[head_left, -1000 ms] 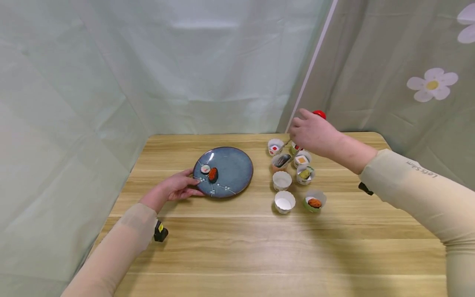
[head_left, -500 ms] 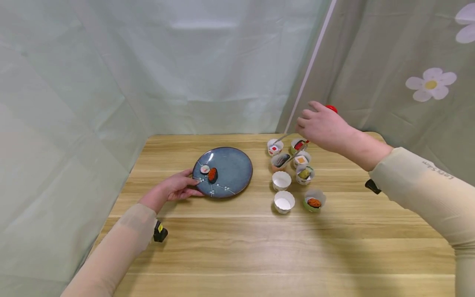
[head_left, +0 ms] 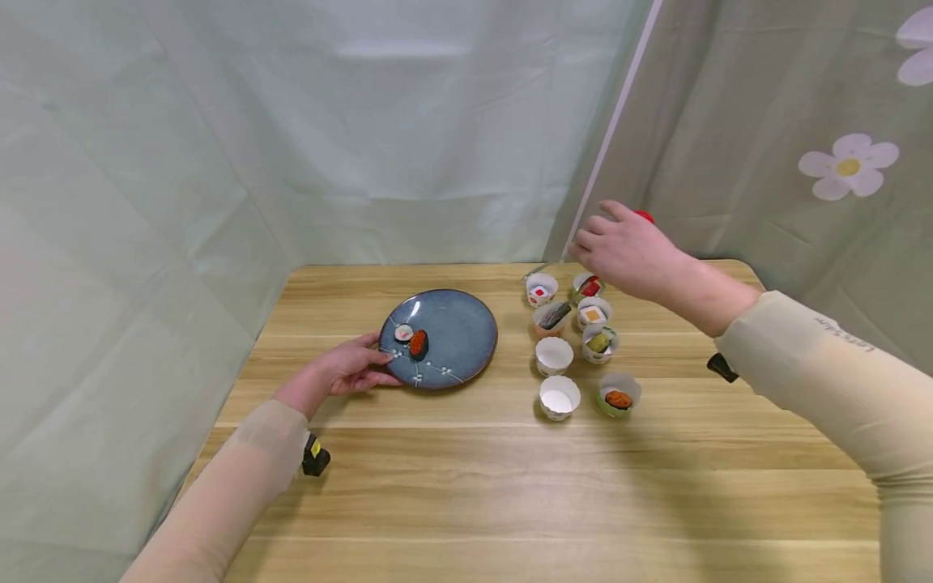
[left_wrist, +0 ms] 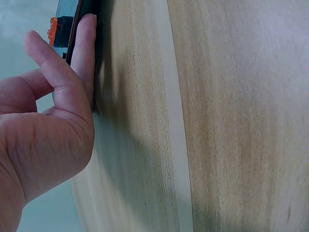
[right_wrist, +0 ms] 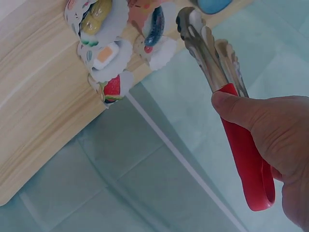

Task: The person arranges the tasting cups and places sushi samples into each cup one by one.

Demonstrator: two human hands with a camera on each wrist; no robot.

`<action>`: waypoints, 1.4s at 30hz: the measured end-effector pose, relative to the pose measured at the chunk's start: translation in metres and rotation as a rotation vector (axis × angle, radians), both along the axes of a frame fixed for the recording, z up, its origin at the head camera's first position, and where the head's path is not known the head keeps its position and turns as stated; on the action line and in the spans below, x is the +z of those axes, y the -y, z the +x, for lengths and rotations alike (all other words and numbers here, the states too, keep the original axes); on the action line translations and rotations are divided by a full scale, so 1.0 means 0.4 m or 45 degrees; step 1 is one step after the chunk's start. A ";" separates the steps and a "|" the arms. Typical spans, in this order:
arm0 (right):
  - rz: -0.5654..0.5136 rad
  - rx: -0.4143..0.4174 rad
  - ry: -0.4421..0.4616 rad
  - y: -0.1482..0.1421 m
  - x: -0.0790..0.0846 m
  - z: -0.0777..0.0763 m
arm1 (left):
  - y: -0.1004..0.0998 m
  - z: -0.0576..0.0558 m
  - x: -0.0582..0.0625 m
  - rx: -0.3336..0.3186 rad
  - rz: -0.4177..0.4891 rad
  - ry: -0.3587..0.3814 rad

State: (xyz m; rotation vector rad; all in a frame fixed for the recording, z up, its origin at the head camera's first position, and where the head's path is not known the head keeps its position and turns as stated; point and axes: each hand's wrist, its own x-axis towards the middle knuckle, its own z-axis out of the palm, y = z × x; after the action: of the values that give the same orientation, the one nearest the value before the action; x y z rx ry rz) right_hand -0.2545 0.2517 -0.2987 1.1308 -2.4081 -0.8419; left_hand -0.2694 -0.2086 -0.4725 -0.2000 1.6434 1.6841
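Note:
My left hand (head_left: 357,368) pinches the near-left rim of a blue-grey plate (head_left: 459,344), thumb above and fingers beneath. On the plate lie a round sushi roll (head_left: 403,332) and a sushi piece topped with orange roe (head_left: 419,345). My right hand (head_left: 627,251) grips tongs with red handles (right_wrist: 241,145) and scalloped metal ends, above the back row of paper cups. In the right wrist view the tongs' ends stand close together; whether anything is between them I cannot tell. Beneath, an orange cup (head_left: 543,330) bears a dark-topped sushi piece (head_left: 557,315).
Several paper cups hold food pieces: one red-and-white (head_left: 539,291), one red (head_left: 589,287), one orange-and-white (head_left: 592,313), one yellow-green (head_left: 599,343), one orange-topped (head_left: 619,399). Two white cups (head_left: 560,400) stand at the front left. Pale curtains hang behind the wooden table (head_left: 474,486).
My right hand first rises to the right, then shifts slightly back left. The tongs' visible end has moved from over the cups to behind the back-left cup. My left hand and the plate stay put.

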 end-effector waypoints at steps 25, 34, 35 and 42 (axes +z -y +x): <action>-0.145 0.091 0.031 0.096 -0.091 -0.023 | -0.004 0.003 0.010 0.007 -0.051 0.001; -0.204 0.114 0.050 0.146 -0.131 -0.030 | -0.005 0.003 0.009 0.024 -0.064 0.017; -0.202 0.114 0.052 0.151 -0.135 -0.031 | -0.005 0.003 0.008 0.026 -0.064 0.019; -0.193 0.116 0.095 0.186 -0.153 -0.027 | -0.004 0.005 0.007 0.018 -0.051 0.023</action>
State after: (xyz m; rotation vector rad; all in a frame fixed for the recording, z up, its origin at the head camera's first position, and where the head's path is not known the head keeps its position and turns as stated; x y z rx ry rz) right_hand -0.2652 0.1772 -0.3601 1.2216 -2.4131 -0.5870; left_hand -0.2674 -0.2069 -0.4696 -0.2468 1.6670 1.6562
